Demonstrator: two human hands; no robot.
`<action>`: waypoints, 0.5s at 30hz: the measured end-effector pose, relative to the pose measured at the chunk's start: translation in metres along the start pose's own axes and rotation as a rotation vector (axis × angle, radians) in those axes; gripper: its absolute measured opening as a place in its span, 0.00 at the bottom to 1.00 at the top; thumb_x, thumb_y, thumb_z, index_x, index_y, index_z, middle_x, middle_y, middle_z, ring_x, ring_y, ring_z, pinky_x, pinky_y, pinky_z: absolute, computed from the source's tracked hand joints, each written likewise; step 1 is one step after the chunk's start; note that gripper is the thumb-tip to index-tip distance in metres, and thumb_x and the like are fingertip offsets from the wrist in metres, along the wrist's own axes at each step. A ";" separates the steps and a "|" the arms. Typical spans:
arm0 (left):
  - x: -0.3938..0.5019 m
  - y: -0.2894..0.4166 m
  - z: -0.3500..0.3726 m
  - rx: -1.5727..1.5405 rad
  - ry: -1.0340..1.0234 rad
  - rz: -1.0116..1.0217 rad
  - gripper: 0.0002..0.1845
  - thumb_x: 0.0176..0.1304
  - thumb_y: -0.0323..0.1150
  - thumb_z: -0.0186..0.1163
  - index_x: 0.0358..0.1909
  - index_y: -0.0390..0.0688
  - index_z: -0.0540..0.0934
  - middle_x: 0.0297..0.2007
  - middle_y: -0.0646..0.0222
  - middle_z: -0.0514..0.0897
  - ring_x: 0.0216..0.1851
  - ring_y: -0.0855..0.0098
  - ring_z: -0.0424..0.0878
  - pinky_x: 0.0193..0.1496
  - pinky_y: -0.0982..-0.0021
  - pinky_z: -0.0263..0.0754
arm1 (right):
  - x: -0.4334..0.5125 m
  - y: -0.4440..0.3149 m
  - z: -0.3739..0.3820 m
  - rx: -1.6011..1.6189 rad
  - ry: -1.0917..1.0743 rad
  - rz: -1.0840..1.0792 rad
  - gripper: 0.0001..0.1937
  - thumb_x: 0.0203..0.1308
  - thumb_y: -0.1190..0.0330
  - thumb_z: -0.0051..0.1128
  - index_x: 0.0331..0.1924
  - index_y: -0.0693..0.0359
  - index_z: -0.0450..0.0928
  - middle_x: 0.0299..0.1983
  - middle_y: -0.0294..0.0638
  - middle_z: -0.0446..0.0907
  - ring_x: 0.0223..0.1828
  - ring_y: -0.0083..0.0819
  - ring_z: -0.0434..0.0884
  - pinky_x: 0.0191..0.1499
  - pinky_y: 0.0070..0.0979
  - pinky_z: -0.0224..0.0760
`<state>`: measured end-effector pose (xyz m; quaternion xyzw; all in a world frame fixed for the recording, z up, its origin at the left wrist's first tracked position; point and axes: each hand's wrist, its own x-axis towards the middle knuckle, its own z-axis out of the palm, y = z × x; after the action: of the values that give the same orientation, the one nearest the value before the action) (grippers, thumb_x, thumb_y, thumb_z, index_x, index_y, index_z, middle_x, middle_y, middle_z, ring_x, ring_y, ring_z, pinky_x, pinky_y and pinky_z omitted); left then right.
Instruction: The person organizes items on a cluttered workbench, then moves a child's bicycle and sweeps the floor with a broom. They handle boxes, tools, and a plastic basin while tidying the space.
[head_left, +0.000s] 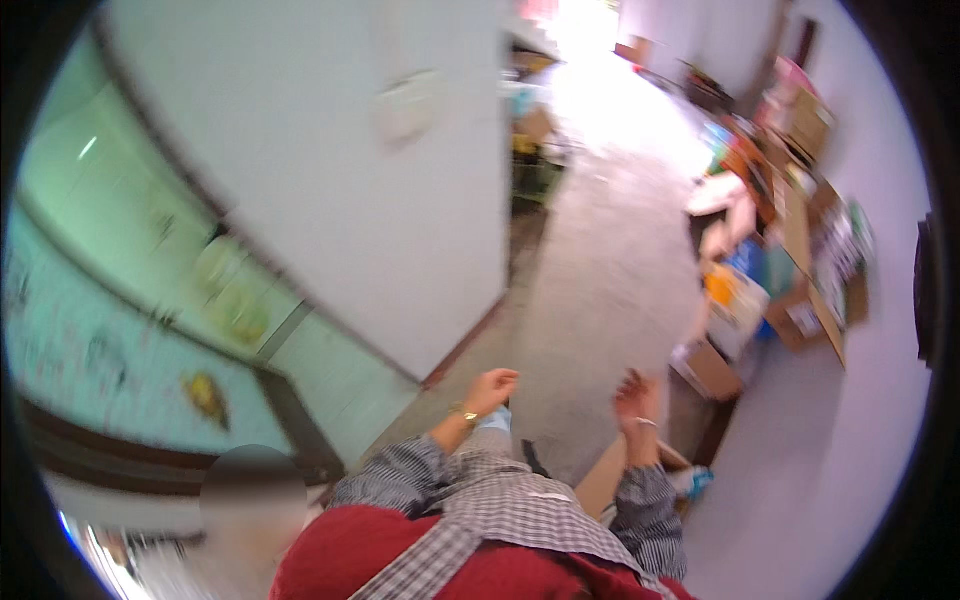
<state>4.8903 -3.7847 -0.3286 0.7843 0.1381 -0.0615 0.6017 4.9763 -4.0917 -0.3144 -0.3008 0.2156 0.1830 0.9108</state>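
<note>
My left hand (493, 391) hangs in front of my body with its fingers loosely bent and nothing visible in it. A gold-coloured watch or bracelet (469, 416) circles that wrist. To the right, my right hand (634, 395) is held over the walkway, blurred, its fingers slightly apart and no object seen in them. A pale bangle (646, 422) is on the right wrist. Striped grey sleeves cover both forearms, and a checked apron (495, 487) lies over my red top. Beneath my hands runs a grey concrete floor (600, 262). Neither hand touches anything that I can make out.
Cardboard boxes (709, 369), bags and a white container with orange (735, 304) are piled along the right wall. An open carton (604, 476) stands by my right forearm. A white wall (360, 187) and greenish panels (127, 202) line the left. Another person (255, 517) is at lower left.
</note>
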 end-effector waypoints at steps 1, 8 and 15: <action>0.014 0.015 0.001 -0.038 -0.012 -0.015 0.14 0.59 0.31 0.58 0.47 0.40 0.79 0.38 0.64 0.85 0.39 0.75 0.82 0.43 0.74 0.76 | 0.013 0.000 0.011 0.022 -0.054 0.065 0.22 0.66 0.49 0.43 0.42 0.60 0.78 0.25 0.33 0.76 0.25 0.25 0.71 0.29 0.24 0.66; 0.206 0.027 0.046 -0.107 -0.064 0.015 0.16 0.60 0.30 0.61 0.48 0.35 0.77 0.39 0.65 0.83 0.38 0.76 0.80 0.44 0.75 0.76 | 0.115 -0.122 -0.026 0.050 0.308 -0.167 0.23 0.64 0.45 0.45 0.38 0.57 0.79 0.24 0.31 0.78 0.24 0.22 0.74 0.28 0.19 0.70; 0.403 0.099 0.095 -0.029 -0.186 0.084 0.14 0.60 0.31 0.60 0.46 0.38 0.79 0.37 0.64 0.85 0.38 0.78 0.82 0.39 0.77 0.76 | 0.169 -0.226 -0.068 0.282 0.745 -0.383 0.21 0.59 0.44 0.50 0.30 0.54 0.81 0.21 0.28 0.77 0.21 0.20 0.72 0.24 0.20 0.67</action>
<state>5.3097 -3.8416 -0.3684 0.7714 0.0497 -0.1068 0.6253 5.2037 -4.2702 -0.3424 -0.2536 0.4925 -0.1412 0.8205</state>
